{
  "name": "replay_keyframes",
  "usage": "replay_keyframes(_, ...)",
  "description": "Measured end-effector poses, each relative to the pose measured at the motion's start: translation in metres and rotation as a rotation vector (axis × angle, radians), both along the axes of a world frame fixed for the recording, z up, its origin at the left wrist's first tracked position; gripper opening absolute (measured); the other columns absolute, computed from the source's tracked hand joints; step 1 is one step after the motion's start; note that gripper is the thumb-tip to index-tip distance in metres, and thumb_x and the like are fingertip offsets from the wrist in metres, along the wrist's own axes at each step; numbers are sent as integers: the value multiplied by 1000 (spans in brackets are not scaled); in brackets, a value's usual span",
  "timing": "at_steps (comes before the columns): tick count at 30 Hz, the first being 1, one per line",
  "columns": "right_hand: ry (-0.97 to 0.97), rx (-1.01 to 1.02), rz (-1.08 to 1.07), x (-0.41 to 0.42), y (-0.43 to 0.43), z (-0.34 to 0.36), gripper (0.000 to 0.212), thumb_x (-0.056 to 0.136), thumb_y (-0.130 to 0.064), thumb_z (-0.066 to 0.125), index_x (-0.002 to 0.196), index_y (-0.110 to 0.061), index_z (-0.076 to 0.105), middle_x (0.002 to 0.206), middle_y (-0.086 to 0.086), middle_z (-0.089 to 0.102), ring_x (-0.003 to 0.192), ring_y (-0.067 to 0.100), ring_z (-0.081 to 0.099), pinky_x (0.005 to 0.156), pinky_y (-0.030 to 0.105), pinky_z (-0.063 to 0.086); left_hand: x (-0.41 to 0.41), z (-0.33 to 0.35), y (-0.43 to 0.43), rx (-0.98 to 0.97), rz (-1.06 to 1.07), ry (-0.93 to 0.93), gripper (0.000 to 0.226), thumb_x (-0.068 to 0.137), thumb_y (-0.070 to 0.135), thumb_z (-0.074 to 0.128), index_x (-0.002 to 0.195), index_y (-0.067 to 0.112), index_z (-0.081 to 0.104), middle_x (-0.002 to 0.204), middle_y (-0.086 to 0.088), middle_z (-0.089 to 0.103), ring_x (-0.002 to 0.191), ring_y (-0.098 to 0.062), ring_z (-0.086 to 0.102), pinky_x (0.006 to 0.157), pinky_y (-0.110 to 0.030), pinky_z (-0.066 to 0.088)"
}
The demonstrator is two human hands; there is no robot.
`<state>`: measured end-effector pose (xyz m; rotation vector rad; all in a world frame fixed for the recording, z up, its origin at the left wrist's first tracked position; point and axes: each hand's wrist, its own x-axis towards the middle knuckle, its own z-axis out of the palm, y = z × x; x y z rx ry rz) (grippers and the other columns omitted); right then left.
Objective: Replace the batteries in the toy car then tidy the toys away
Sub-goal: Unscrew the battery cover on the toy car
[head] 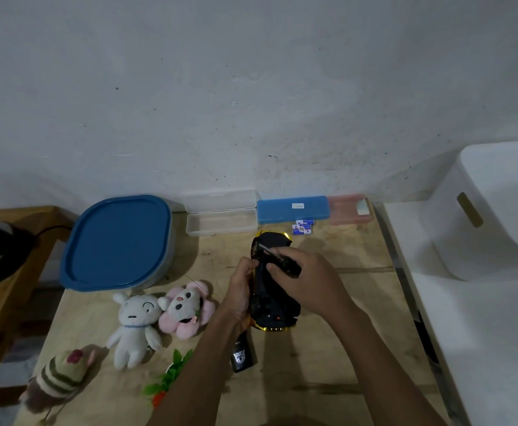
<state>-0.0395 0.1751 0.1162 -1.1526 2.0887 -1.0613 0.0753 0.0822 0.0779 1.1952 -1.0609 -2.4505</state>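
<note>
- The toy car point(271, 290) lies belly-up on the wooden table point(328, 364), a little right of the frame's centre, its long axis running from the lower middle of the frame up toward the wall
- The left hand point(240, 290) is wrapped around the car's left flank, gripping the body to steady it
- The right hand point(308, 282) comes in from the right and is closed around a screwdriver point(277, 256); the handle sits in the fingers and the metal shaft slants up-left onto the underside, toward the end of the car nearer the wall
- Judged from this, the step in hand is working the battery cover screw; whether the cover is loose cannot be told, the hands hide it
- The relation that matters: the tool tip meets the car across its long axis, so the left hand must hold the body from twisting while the right turns
- Fresh batteries point(303, 227) lie just above the car, nearer the right hand, beside a blue case point(293, 209)
- A black remote point(243, 355) lies under the left forearm
- Two plush toys point(162, 315) and a blue-lidded tub point(117, 241) wait at left, so the tidying is not begun
</note>
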Motion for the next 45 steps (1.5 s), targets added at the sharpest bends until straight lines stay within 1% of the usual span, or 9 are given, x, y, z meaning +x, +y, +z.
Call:
replay_keyframes(5, -85, -40, 26, -1, -1, -3, 18, 86, -33, 67, 103, -37, 68, 87, -15, 71, 81, 0, 66, 74, 31, 57, 1, 2, 0, -14, -12, 6, 45, 77, 38, 44, 89, 3, 69, 77, -15, 70, 65, -25, 67, 57, -29, 54)
replay_keyframes(13, -231, 30, 26, -10, -11, 1, 10, 84, -27, 68, 92, -32, 65, 88, -9, 69, 83, 5, 67, 76, 30, 57, -6, 4, 5, -62, -30, 12, 41, 93, 30, 37, 93, 7, 70, 79, -10, 74, 67, -21, 71, 59, -28, 57)
replay_keyframes(17, -256, 66, 38, -15, -12, 5, 7, 84, -27, 67, 88, -32, 65, 90, -8, 69, 87, 9, 67, 80, 34, 57, -6, 12, 2, -171, -30, 2, 43, 75, 30, 50, 103, 4, 70, 95, -14, 72, 85, -22, 70, 71, -31, 58)
replay_keyframes(23, -305, 107, 90, -23, -13, 15, 6, 85, -21, 64, 85, -27, 65, 88, -5, 67, 88, 13, 66, 81, 36, 55, -4, 12, -2, -232, -20, -25, 55, 80, 18, 53, 121, -19, 52, 108, -27, 60, 103, -35, 57, 81, -36, 52)
replay_keyframes(29, -337, 106, 92, -24, -15, 20, 7, 88, -27, 59, 88, -30, 66, 90, -6, 66, 87, 11, 64, 78, 33, 54, -3, 16, -6, -238, -49, 20, 50, 86, 21, 54, 124, -12, 55, 113, -30, 62, 105, -37, 62, 88, -40, 55)
replay_keyframes(32, -436, 115, 40, -28, -12, 23, 21, 89, -33, 44, 91, -36, 65, 71, -16, 53, 70, 6, 51, 67, 28, 41, -4, 18, -10, -238, -9, 38, 53, 83, 25, 51, 125, -6, 57, 113, -27, 60, 106, -36, 59, 95, -49, 48)
replay_keyframes(37, -344, 146, 142, -41, 8, 35, 24, 101, -24, 45, 104, -35, 66, 71, -17, 54, 63, -2, 51, 61, 21, 35, 2, 20, -21, -269, 23, 112, 34, 79, 29, 53, 107, 14, 66, 95, -8, 71, 88, -22, 67, 82, -39, 54)
replay_keyframes(41, -280, 126, 134, -41, 14, 46, 24, 100, -23, 51, 119, -30, 64, 100, -23, 63, 92, -7, 59, 67, 12, 38, 4, 20, -25, -280, 38, 157, 34, 80, 24, 55, 111, 17, 67, 90, -3, 71, 79, -17, 67, 71, -33, 55)
replay_keyframes(45, -247, 101, 137, -39, 14, 47, 23, 99, -23, 53, 117, -29, 66, 103, -22, 64, 84, -17, 57, 60, 4, 40, 4, 20, -26, -280, 57, 154, 43, 81, 22, 56, 121, 11, 64, 97, -9, 68, 84, -22, 64, 71, -34, 54)
